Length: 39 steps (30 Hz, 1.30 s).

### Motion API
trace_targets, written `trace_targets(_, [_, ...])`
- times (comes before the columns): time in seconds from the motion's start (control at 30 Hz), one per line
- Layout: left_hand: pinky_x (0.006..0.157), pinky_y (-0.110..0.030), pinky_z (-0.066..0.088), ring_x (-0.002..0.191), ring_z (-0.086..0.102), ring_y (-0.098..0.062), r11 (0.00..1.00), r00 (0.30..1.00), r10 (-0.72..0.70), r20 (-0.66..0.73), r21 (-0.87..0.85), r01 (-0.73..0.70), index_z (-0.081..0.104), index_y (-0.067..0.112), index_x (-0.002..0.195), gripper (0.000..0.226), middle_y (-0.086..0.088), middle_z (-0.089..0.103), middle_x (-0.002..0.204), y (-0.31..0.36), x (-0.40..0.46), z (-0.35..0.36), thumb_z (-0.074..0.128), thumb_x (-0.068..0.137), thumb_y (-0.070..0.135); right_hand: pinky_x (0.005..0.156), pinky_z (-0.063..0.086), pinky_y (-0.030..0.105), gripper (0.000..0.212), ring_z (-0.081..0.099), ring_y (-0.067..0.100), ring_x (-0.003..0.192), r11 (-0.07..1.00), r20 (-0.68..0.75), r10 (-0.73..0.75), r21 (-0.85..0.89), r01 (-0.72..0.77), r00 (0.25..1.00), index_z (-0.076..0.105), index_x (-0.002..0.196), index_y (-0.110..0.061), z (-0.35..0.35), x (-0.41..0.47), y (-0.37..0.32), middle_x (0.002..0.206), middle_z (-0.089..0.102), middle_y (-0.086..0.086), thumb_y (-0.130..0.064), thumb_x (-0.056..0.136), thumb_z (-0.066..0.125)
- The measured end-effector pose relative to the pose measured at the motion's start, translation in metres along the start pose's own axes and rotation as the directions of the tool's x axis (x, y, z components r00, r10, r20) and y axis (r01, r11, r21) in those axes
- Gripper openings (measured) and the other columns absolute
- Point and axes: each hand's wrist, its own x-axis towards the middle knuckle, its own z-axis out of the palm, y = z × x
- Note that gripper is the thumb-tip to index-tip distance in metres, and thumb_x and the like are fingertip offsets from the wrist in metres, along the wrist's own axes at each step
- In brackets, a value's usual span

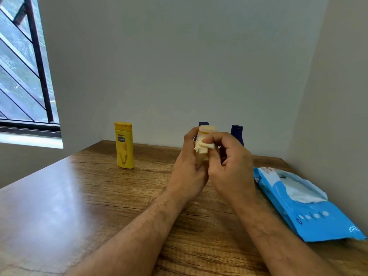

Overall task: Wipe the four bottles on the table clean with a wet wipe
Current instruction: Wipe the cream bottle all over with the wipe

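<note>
Above the wooden table (83, 198), the left hand (188, 170) grips a small pale bottle (206, 130) upright, its cap showing over the fingers, while the right hand (229, 166) pinches a white wet wipe (202, 146) against the bottle's side. To the right lies the blue wipes pack (310, 208), flap open. Farther back stand a yellow bottle (124, 145) at left and two dark blue bottles (237, 132) behind the hands.

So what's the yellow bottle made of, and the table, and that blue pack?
The yellow bottle looks like smooth, opaque plastic with a printed label and a matching cap. The table looks like wood or a wood-look laminate: brown grain lines with a glossy sheen where the window light reflects. The blue pack seems to be thin, soft plastic film; it wrinkles and shines.
</note>
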Motion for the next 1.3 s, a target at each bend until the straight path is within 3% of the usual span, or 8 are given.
trace_targets(0.1, [0.063, -0.036, 0.061, 0.080, 0.069, -0.015, 0.992, 0.990, -0.114, -0.087, -0.068, 0.108, 0.046, 0.034, 0.126, 0.055, 0.002, 0.070, 0.096, 0.002, 0.004, -0.003, 0.071, 0.084, 0.009, 0.074, 0.053, 0.010, 0.026, 0.064, 0.003, 0.093, 0.999, -0.043, 0.013, 0.037, -0.012, 0.999, 0.063, 0.100, -0.028, -0.001, 0.001, -0.001, 0.097, 0.065, -0.015, -0.005, 0.088, 0.065])
trace_targets(0.2, [0.059, -0.019, 0.054, 0.083, 0.065, -0.012, 0.988, 0.974, -0.157, -0.161, -0.020, 0.155, 0.054, 0.032, 0.115, 0.056, 0.007, 0.067, 0.094, -0.002, 0.009, -0.006, 0.072, 0.074, -0.001, 0.068, 0.052, 0.011, 0.018, 0.064, 0.005, 0.086, 0.998, -0.154, 0.011, 0.069, 0.000, 0.988, 0.065, 0.098, -0.025, -0.007, 0.006, 0.000, 0.091, 0.066, -0.015, -0.009, 0.089, 0.066])
trace_targets(0.4, [0.077, -0.027, 0.051, 0.094, 0.059, -0.009, 0.986, 0.989, -0.070, -0.133, 0.143, 0.089, 0.059, 0.028, 0.121, 0.055, 0.009, 0.063, 0.104, -0.003, 0.009, -0.006, 0.069, 0.074, 0.001, 0.066, 0.053, 0.013, 0.010, 0.066, 0.009, 0.082, 0.994, -0.183, 0.020, 0.105, -0.001, 0.983, 0.067, 0.098, -0.020, -0.010, 0.007, 0.002, 0.089, 0.069, -0.008, -0.015, 0.091, 0.064])
trace_targets(0.67, [0.065, -0.022, 0.047, 0.081, 0.060, -0.012, 0.984, 0.961, -0.177, -0.212, -0.024, 0.176, 0.057, 0.029, 0.106, 0.042, 0.002, 0.064, 0.093, -0.009, 0.014, -0.017, 0.068, 0.078, -0.002, 0.047, 0.048, 0.031, 0.013, 0.055, 0.016, 0.051, 0.827, -0.004, 0.383, 0.447, -0.341, 0.924, 0.069, 0.090, -0.018, -0.017, 0.016, 0.003, 0.069, 0.065, -0.001, -0.012, 0.094, 0.059])
trace_targets(0.83, [0.069, -0.022, 0.045, 0.087, 0.060, -0.008, 0.982, 0.995, -0.057, -0.081, 0.176, 0.070, 0.056, 0.041, 0.107, 0.050, 0.012, 0.064, 0.094, -0.008, 0.009, -0.011, 0.065, 0.080, 0.001, 0.056, 0.054, 0.026, 0.005, 0.065, 0.018, 0.072, 0.954, -0.126, 0.236, 0.217, -0.205, 0.964, 0.068, 0.094, -0.018, -0.016, 0.016, 0.008, 0.082, 0.068, -0.003, -0.018, 0.094, 0.063])
trace_targets(1.0, [0.079, -0.046, 0.055, 0.090, 0.061, -0.012, 0.942, 0.994, 0.032, -0.105, 0.334, 0.005, 0.060, 0.038, 0.112, 0.047, 0.013, 0.067, 0.094, -0.014, 0.010, -0.013, 0.067, 0.073, 0.012, 0.070, 0.054, 0.015, 0.013, 0.065, 0.005, 0.086, 0.997, -0.014, 0.045, -0.068, -0.046, 0.999, 0.069, 0.097, -0.022, -0.012, 0.011, 0.014, 0.087, 0.066, -0.015, -0.011, 0.089, 0.066])
trace_targets(1.2, [0.082, -0.046, 0.054, 0.090, 0.061, -0.011, 0.916, 0.986, 0.024, -0.164, 0.399, 0.044, 0.061, 0.036, 0.110, 0.050, 0.014, 0.067, 0.092, -0.016, 0.011, -0.018, 0.072, 0.075, 0.003, 0.073, 0.052, 0.010, 0.020, 0.064, 0.006, 0.087, 0.997, 0.171, -0.061, -0.030, 0.067, 0.983, 0.071, 0.097, -0.021, -0.013, 0.007, 0.010, 0.090, 0.068, -0.008, -0.004, 0.085, 0.069])
trace_targets(1.3, [0.083, -0.047, 0.054, 0.090, 0.060, -0.011, 0.911, 0.988, 0.025, -0.152, 0.410, 0.040, 0.061, 0.035, 0.112, 0.050, 0.013, 0.066, 0.093, -0.014, 0.012, -0.017, 0.073, 0.075, 0.003, 0.069, 0.053, 0.011, 0.014, 0.065, 0.007, 0.083, 0.998, 0.030, -0.052, 0.038, 0.051, 0.998, 0.070, 0.097, -0.017, -0.013, 0.008, 0.006, 0.088, 0.068, -0.008, -0.007, 0.087, 0.068])
